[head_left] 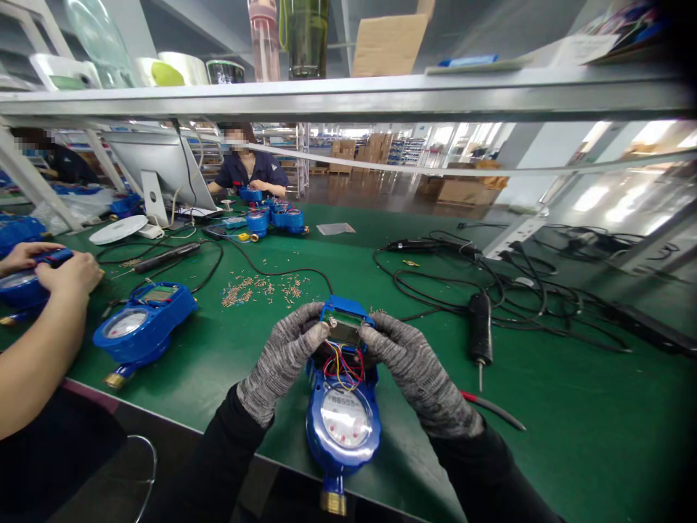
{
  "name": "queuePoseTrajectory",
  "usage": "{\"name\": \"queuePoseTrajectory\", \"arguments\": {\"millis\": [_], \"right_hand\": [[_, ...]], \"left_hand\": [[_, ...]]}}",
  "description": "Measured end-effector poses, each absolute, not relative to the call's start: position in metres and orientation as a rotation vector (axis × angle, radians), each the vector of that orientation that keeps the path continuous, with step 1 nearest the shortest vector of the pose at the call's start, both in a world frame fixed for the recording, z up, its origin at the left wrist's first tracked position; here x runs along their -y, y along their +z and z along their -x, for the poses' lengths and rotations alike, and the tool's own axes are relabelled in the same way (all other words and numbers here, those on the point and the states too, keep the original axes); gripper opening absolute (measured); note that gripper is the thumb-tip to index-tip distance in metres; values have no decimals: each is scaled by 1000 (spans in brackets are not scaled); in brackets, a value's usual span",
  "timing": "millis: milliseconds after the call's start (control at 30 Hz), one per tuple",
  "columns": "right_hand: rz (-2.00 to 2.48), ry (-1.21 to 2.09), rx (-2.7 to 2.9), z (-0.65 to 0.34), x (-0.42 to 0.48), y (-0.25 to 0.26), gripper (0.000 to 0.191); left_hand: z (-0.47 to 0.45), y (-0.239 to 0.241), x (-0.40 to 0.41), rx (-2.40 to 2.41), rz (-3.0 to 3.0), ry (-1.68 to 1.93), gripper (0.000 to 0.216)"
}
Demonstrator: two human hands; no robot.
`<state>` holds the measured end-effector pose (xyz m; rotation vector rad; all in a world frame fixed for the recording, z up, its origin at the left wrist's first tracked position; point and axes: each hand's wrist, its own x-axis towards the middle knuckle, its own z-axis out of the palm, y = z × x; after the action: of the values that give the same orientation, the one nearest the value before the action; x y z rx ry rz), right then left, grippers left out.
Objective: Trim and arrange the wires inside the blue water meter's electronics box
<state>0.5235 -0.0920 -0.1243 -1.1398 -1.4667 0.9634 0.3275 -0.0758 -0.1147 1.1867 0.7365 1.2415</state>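
Observation:
In front of me a blue water meter lies on the green bench, its brass pipe end reaching past the front edge. Above its dial, a blue cover with a display circuit board is tilted up, and red, yellow and white wires run from it into the meter body. My left hand, in a grey knitted glove, grips the cover's left side with the thumb on the board's edge. On the opposite side my right hand, gloved alike, grips it the same way. The fingers behind the cover are hidden.
Small screws lie scattered beyond the meter. To the right are a black electric screwdriver, tangled cables and red-handled pliers. Another meter and a co-worker's hands are at left. A shelf crosses above.

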Motion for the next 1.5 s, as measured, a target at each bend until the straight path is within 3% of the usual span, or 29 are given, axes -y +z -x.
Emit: {"name": "queuePoseTrajectory", "arguments": {"millis": [367,567,700,867,1200,1333,1500], "right_hand": [[1121,1149,1178,-520,97,-141,34],[1208,904,1244,-517,99,-132,28],[1164,815,1220,-508,100,-140,25],[1124,784,1176,-505,102,-148,24],[1094,988,1060,-505,102,-148,25],[1049,1068,1037,-506,102,-147,28],[994,1114,1055,-507,97,-148,28]], "left_hand": [[-310,-151,107,-1282,-1827,1283,43],[-316,-156,109,-1192,-1943,1254,54],[-324,-155,107,-1234,-1890,1386,53],[-322,-138,101,-1208,-1811,1296,10],[-320,-157,68,-821,-1004,1380,28],[-311,-157,63,-732,-988,1273,33],[-296,-142,63,-758,-1123,1166,23]]}}
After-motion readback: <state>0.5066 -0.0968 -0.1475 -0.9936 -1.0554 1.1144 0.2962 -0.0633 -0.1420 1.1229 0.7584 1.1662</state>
